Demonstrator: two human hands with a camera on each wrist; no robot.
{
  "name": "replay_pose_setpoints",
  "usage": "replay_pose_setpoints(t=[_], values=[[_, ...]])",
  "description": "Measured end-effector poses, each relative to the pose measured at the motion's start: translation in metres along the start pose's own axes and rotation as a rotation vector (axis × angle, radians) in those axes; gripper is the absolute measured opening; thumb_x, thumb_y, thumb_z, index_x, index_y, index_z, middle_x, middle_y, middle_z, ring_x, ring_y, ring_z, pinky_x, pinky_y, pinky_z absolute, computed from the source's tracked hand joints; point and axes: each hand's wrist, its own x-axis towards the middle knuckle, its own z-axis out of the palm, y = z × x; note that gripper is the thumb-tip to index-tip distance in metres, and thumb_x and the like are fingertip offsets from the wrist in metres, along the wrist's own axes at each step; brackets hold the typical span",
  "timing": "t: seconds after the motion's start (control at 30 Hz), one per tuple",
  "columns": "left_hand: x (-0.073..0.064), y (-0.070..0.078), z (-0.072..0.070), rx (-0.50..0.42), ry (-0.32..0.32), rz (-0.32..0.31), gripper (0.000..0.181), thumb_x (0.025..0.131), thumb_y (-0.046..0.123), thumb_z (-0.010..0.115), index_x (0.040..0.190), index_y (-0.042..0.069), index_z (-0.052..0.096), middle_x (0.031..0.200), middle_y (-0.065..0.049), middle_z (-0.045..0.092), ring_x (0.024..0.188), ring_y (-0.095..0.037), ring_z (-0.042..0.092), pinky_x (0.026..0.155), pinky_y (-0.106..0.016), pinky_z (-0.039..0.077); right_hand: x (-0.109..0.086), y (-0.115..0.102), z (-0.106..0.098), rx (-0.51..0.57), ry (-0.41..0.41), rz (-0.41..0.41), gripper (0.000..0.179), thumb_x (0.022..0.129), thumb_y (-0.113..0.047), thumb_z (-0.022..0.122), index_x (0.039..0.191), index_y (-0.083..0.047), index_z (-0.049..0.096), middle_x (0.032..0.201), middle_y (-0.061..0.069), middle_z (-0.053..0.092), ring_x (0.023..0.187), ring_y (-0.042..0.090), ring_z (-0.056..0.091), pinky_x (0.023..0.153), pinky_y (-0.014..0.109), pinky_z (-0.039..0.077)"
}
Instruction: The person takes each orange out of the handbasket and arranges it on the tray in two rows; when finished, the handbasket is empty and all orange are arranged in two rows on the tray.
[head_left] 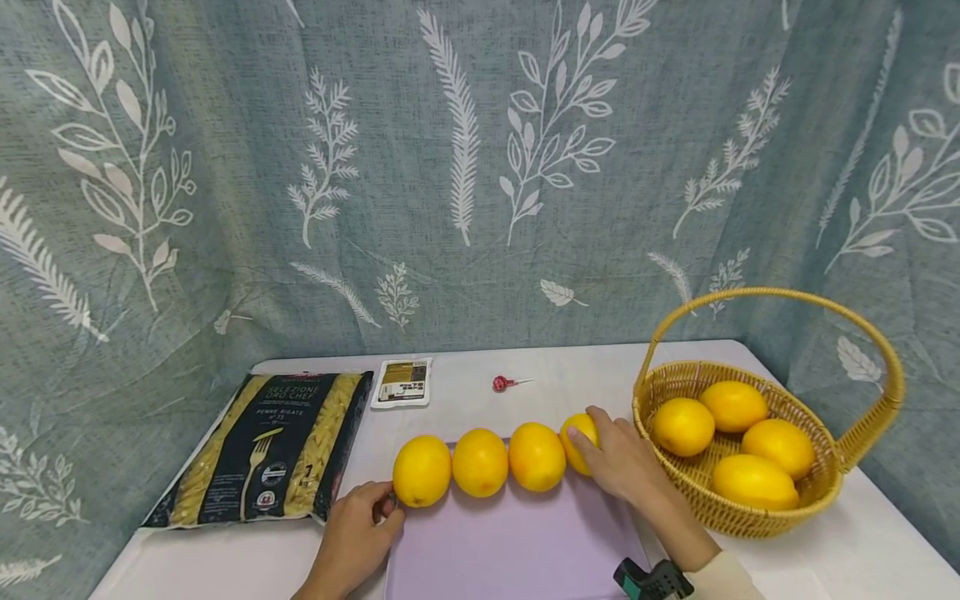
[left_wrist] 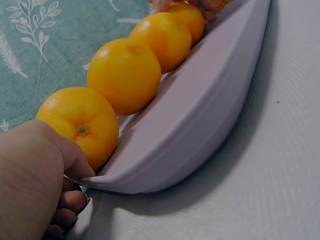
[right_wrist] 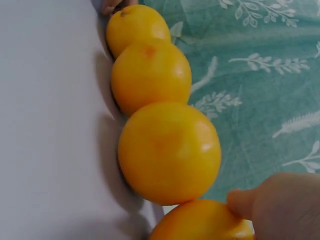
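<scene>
Three oranges (head_left: 480, 462) and a lemon (head_left: 576, 446) stand side by side in a row along the far edge of a lilac tray (head_left: 510, 542). My left hand (head_left: 358, 533) is at the left end of the row. In the left wrist view its thumb (left_wrist: 75, 162) lies on the tray's rim with the other fingers curled beneath, pinching the edge right beside the nearest orange (left_wrist: 80, 127). At the right end, my right hand (head_left: 618, 458) grips the lemon, thumb on the near side and fingers over the top. The lemon's far side is hidden.
A wicker basket (head_left: 675, 492) with a tall handle stands on the right, holding several lemons (head_left: 753, 482). To the left lies a bag of penne pasta (head_left: 258, 450). Behind the row are a small flat packet (head_left: 402, 383) and a red lollipop (head_left: 501, 383). A patterned curtain (head_left: 480, 167) hangs behind.
</scene>
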Motion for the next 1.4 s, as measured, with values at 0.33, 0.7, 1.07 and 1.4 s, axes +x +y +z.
replay_pose_setpoints(t=[0.33,0.7,1.07,1.4], values=[[0.000,-0.001,-0.003,0.007,0.008,0.014,0.013,0.085,0.009,0.071,0.097,0.005,0.071,0.078,0.003,0.055,0.077,-0.014,0.047,0.066,-0.029,0.039,-0.001,-0.004,-0.009,0.002,-0.077,-0.001,0.064,0.100,-0.039,0.058,0.146,0.002,0.043,0.125,0.026,0.062,0.113,0.038,0.060,0.092,0.057,0.046],[-0.001,0.000,-0.004,0.001,0.010,0.008,0.004,0.085,0.010,0.071,0.087,0.009,0.068,0.074,0.002,0.052,0.073,-0.014,0.046,0.065,-0.029,0.037,-0.003,-0.006,-0.018,0.014,-0.112,-0.008,0.065,0.102,-0.041,0.055,0.149,0.003,0.042,0.134,0.029,0.058,0.124,0.046,0.055,0.100,0.065,0.040],[-0.003,0.001,0.001,-0.022,0.018,0.009,0.009,0.084,0.006,0.070,0.093,0.005,0.070,0.074,0.002,0.053,0.072,-0.014,0.046,0.064,-0.027,0.039,-0.010,-0.006,-0.045,0.092,-0.080,-0.004,0.065,0.099,-0.045,0.060,0.148,-0.004,0.046,0.140,0.028,0.054,0.129,0.049,0.050,0.100,0.063,0.043],[-0.001,-0.001,0.001,-0.016,0.028,0.026,0.009,0.083,0.006,0.070,0.092,0.006,0.070,0.075,0.003,0.054,0.072,-0.013,0.047,0.064,-0.028,0.039,-0.003,0.026,-0.084,0.128,0.133,-0.082,0.040,0.100,-0.034,0.062,0.125,-0.003,0.066,0.113,0.017,0.070,0.095,0.029,0.067,0.078,0.045,0.054]])
